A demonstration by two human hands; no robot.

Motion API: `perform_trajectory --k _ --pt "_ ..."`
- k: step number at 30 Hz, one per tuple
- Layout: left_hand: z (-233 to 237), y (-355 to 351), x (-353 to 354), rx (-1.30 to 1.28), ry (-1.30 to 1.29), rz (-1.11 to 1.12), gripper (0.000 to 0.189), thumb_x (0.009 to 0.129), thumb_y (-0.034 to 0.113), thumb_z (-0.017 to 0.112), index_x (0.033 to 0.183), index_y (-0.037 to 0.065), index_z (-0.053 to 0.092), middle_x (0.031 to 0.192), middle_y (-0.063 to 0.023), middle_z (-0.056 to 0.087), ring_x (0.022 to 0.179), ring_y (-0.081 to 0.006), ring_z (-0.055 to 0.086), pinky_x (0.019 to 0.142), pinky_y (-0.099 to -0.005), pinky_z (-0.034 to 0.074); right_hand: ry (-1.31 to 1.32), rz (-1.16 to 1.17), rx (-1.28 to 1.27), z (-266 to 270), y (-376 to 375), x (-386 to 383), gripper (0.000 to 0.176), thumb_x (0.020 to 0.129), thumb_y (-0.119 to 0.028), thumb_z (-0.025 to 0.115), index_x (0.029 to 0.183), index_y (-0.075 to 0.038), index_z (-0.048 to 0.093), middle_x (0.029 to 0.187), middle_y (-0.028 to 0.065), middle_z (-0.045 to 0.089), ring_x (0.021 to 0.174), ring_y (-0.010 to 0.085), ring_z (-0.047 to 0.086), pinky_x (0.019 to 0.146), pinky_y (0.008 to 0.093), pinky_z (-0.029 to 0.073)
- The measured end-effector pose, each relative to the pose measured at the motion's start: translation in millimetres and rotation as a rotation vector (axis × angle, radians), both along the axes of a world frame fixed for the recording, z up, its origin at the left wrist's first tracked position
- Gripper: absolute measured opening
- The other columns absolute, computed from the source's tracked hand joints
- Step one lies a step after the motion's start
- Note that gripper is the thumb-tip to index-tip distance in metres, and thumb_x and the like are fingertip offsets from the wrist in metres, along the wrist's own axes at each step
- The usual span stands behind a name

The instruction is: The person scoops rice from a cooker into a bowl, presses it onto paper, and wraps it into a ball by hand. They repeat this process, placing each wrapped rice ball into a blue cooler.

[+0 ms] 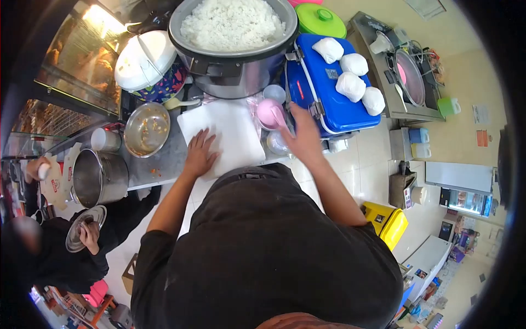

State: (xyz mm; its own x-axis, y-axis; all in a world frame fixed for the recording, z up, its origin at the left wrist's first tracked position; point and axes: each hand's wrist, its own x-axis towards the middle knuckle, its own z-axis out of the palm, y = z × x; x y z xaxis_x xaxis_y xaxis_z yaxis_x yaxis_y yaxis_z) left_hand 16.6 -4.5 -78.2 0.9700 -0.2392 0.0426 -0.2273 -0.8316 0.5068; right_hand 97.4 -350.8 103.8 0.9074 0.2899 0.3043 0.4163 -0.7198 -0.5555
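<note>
My left hand (pixel 203 155) lies flat, fingers spread, on a stack of white paper sheets (pixel 230 129) at the counter's front edge. My right hand (pixel 303 134), a little blurred, is beside a pink scoop (pixel 268 112), thumb and fingers apart. One fingertip is right at the end of the scoop's handle. A clear cup (pixel 274 93) stands behind the scoop, and a clear rounded container (pixel 277 142) is in front of it. Beyond the sheets stands a large rice cooker (pixel 235 82) full of white rice (pixel 233 24).
Several white wrapped packets (pixel 350 86) sit on a blue cooler box (pixel 323 88) at right. Left are a metal bowl (pixel 147 130), a steel pot (pixel 101 178) and a patterned container with white lid (pixel 143 60). A person in black at far left holds a metal lid (pixel 86 227).
</note>
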Motion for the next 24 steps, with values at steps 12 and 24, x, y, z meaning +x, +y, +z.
perform_trajectory --k 12,24 --pt "-1.9 7.1 -29.7 -0.080 -0.086 0.037 0.057 0.096 0.036 0.066 0.145 0.009 0.055 0.162 -0.0199 0.040 0.154 -0.0406 0.030 0.125 -0.0582 0.022 0.088 0.291 -0.070 67.5 57.3 46.5 0.069 0.093 -0.007 0.059 0.157 -0.005 0.032 0.121 0.0357 0.064 0.107 0.0507 0.068 0.092 0.0572 0.055" --pt "-3.2 6.1 -30.4 -0.069 -0.092 0.095 0.054 0.095 0.036 0.067 0.139 0.007 0.058 0.157 -0.0178 0.046 0.151 -0.0369 0.036 0.125 -0.0547 0.026 0.027 0.478 -0.841 81.6 219.2 296.0 0.040 0.093 -0.021 0.065 0.129 -0.004 0.057 0.108 0.0233 0.074 0.102 0.0411 0.073 0.085 0.0513 0.057"
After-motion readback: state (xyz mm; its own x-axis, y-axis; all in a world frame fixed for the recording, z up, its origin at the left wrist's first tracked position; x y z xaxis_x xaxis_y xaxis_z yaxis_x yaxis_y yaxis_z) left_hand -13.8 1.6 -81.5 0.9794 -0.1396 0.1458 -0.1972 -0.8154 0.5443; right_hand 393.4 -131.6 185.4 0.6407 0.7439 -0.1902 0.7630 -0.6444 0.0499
